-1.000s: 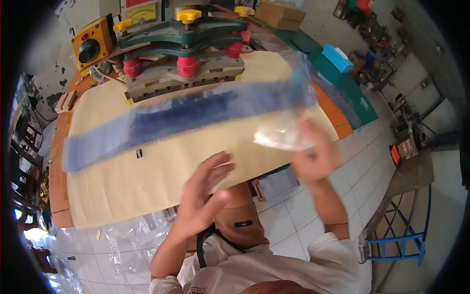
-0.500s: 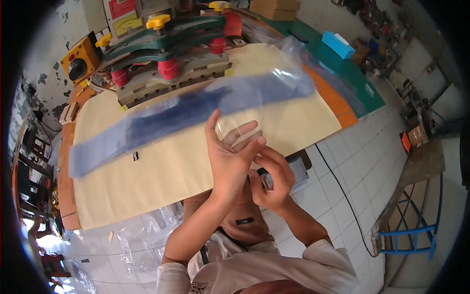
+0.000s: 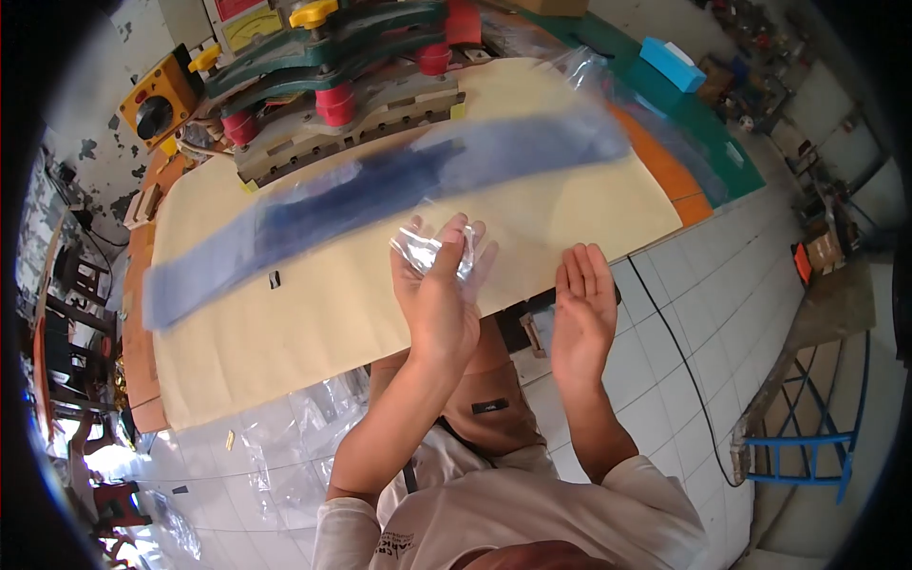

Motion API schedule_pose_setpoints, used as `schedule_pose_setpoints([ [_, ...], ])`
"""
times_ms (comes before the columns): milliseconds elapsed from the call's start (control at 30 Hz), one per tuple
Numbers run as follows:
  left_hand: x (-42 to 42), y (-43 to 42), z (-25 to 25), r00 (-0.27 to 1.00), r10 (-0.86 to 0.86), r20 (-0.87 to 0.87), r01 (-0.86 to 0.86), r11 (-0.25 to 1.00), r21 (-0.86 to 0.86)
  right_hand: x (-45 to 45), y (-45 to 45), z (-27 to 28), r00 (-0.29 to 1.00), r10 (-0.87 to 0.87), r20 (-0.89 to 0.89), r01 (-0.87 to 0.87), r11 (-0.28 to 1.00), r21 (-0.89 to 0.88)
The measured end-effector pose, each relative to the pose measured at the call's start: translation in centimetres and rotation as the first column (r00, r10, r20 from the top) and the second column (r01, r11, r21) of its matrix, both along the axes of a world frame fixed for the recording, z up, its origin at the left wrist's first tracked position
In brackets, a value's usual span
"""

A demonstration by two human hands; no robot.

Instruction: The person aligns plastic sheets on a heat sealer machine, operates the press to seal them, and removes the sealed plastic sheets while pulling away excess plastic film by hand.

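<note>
My left hand is raised over the front part of the cream-covered table, its fingers and thumb closed on a crumpled piece of clear plastic film that catches the light. To the right, just past the table's front edge, my right hand has its palm showing and its fingers stretched out, with nothing in it. Behind both hands, a long strip of bluish see-through plastic sheets lies across the cream cover.
At the back stands a green clamping machine with red posts and yellow knobs, beside a yellow control box. A small black piece lies on the cover. A blue box sits on the green mat; loose clear plastic lies on the floor.
My left hand has gone from spread fingers to closed around the clear film. My right hand has moved away from it to the right and opened. The view has shifted slightly.
</note>
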State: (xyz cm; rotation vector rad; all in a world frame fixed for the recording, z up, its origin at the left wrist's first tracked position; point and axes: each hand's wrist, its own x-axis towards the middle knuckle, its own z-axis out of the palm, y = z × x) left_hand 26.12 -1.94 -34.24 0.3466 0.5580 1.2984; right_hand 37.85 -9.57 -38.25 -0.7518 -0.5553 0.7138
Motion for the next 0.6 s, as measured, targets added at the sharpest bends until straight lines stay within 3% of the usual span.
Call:
schedule_pose_setpoints([
  [133,0.3,-1.6,0.4,0.993,0.094,-0.070,-0.086,0.991,0.102,0.0,1.2,0.3,0.977,0.055,-0.204,-0.059,0.998,-0.013],
  [233,0.3,-3.5,-0.2,0.982,0.077,-0.173,-0.039,0.977,0.212,-0.1,2.6,1.0,0.824,0.343,-0.451,-0.402,0.915,-0.039],
  [300,-0.3,-4.3,-1.2,0.951,0.069,-0.302,0.028,0.951,0.307,-1.6,2.8,2.0,0.853,0.297,-0.428,-0.365,0.927,-0.084],
  [400,-0.7,-4.6,-1.9,0.928,0.191,-0.320,-0.040,0.905,0.424,-2.3,3.3,2.1,0.871,0.261,-0.416,-0.330,0.938,-0.102],
  [600,-2.0,-4.9,-1.0,0.977,0.105,-0.188,-0.050,0.959,0.278,-2.4,3.3,1.3,0.863,0.236,-0.446,-0.317,0.941,-0.116],
])
